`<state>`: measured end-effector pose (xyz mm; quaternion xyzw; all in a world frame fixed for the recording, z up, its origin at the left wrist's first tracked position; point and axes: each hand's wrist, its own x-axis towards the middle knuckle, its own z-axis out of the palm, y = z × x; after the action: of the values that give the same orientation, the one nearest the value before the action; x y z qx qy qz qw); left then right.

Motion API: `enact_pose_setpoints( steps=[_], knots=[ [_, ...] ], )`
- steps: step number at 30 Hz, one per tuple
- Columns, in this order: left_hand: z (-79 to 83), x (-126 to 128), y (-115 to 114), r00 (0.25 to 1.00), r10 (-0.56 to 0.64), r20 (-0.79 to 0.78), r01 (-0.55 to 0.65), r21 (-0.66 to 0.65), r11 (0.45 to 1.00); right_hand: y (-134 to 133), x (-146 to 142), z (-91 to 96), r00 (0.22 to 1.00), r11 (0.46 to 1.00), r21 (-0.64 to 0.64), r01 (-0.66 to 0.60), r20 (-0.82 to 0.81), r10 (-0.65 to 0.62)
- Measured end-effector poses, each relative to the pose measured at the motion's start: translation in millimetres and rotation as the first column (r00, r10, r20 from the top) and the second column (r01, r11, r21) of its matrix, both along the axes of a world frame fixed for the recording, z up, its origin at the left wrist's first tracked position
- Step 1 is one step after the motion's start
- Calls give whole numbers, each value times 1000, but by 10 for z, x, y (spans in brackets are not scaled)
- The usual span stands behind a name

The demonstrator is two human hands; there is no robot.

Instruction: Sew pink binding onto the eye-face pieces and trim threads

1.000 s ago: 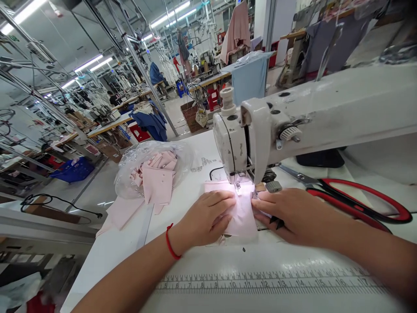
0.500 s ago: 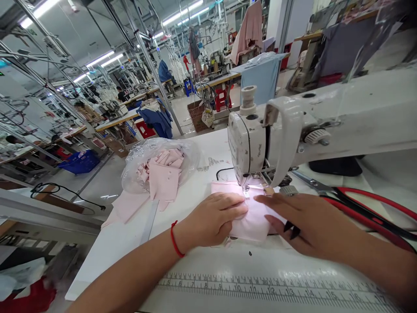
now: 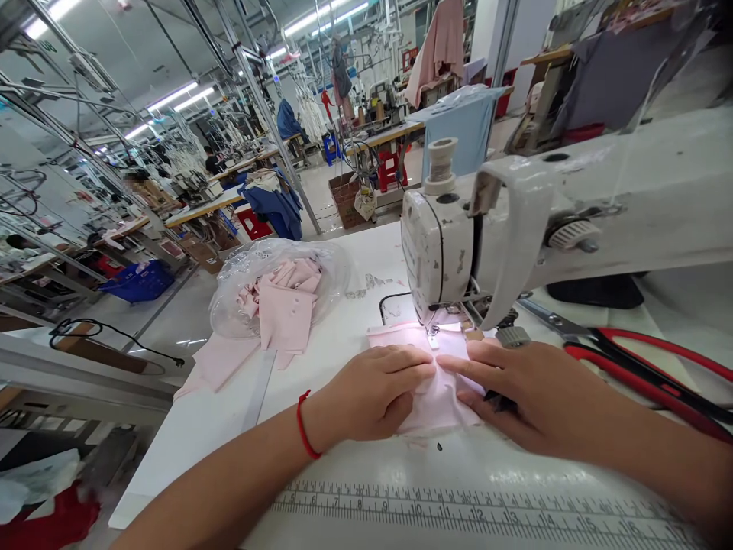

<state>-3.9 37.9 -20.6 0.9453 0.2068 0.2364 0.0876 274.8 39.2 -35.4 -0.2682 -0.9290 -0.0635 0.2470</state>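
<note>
Sewing machine: the large white machine (image 3: 630, 214) stands on the white table (image 3: 188, 458) and serves as landmark; a thread spool (image 3: 440, 164) sits on top of its head
Pink cloth: the piece (image 3: 440, 409) lies flat under the machine's needle end, its far edge just past the presser foot (image 3: 434, 336) and lit by a bright light, the rest spread in front of the machine
Left hand: the hand (image 3: 372, 389), in front and to the left of the needle, lies palm down with fingers extended, pressing on the cloth rather than pinching it
Right hand: the hand (image 3: 532, 389), in front and to the right of the needle, is spread, unclenched, with fingertips resting on the cloth; a dark thing (image 3: 498, 399) beside its thumb is too hidden to name
Progress: the cloth appears positioned at the needle; no stitches can be made out, so how much is sewn or left cannot be told
Pink pieces: a heap (image 3: 286, 313) in and around a clear plastic bag (image 3: 224, 305), left of the machine; whether finished or waiting, cannot tell
Scissors: the red-and-black pair (image 3: 576, 330) lies under the machine's arm, right of its needle
</note>
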Motion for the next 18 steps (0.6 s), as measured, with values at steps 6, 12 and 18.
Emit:
enact_pose_setpoints(
  steps=[6, 12, 18],
  knots=[
    [-12, -7, 14, 999, 3, -33, -3, -25, 1000, 9, 7, -22, 999, 999, 36, 35, 26, -36],
    [-37, -15, 20, 1000, 16, 8, -16, 12, 1000, 29, 40, -84, 996, 995, 60, 79, 36, -82],
    [-75, -44, 44, 997, 81, -20, -81, 1, 997, 37, 51, -92, 997, 996, 52, 77, 28, -79]
  ],
)
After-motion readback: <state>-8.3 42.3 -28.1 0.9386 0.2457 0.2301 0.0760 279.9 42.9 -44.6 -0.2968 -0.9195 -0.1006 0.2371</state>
